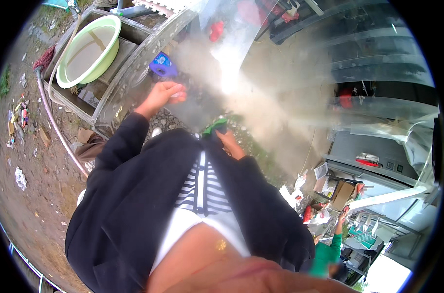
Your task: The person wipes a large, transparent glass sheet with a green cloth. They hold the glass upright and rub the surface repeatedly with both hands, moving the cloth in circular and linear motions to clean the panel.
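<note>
My left hand [166, 97] is raised in front of me with its fingers curled in. Whatever is inside them, if anything, is hidden. Just beyond it stands a purple jug [162, 68] with a blue label, apart from the hand. Close to my waist, my right hand [228, 140] grips a bunched green and dark cloth-like piece [215, 127]. The cloth's shape is partly hidden by the fingers and my black jacket.
A light green basin [115, 49] holding cloudy water rests in a grey trough [102, 110] at the left. A hose [51, 105] trails over littered dirt. At the lower right a person in a green sleeve [335, 244] stands near boxes. Glare hazes the middle.
</note>
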The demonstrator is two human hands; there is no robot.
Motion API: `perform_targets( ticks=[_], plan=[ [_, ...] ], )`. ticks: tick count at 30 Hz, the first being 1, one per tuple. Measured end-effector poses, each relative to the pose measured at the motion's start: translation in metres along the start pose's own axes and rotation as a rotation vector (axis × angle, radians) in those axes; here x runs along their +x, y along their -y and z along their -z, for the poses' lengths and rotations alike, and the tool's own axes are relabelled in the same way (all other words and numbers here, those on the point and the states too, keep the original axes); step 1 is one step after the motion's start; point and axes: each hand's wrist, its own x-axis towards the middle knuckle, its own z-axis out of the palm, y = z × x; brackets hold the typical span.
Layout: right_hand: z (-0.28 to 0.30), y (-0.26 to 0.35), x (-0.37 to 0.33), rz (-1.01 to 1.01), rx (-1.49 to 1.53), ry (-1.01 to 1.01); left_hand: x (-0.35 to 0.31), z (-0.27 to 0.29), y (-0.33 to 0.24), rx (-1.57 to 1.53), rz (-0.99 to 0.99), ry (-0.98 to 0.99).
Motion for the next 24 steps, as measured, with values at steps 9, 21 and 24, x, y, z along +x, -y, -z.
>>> perform_targets(
  ticks=[9,21,24],
  plan=[
    [0.07,0.222,-0.058,0.623,0.724,0.39,0.005,-0.032,0.012,0.091,-0.13,0.029],
    [-0.048,0.531,-0.14,1.904,-0.578,-0.802,-0.022,-0.067,0.027,0.634,-0.476,-0.058],
    [-0.097,0.525,-0.087,1.862,-1.105,-0.819,-0.033,-0.059,0.024,0.595,-0.461,-0.057]
  ],
)
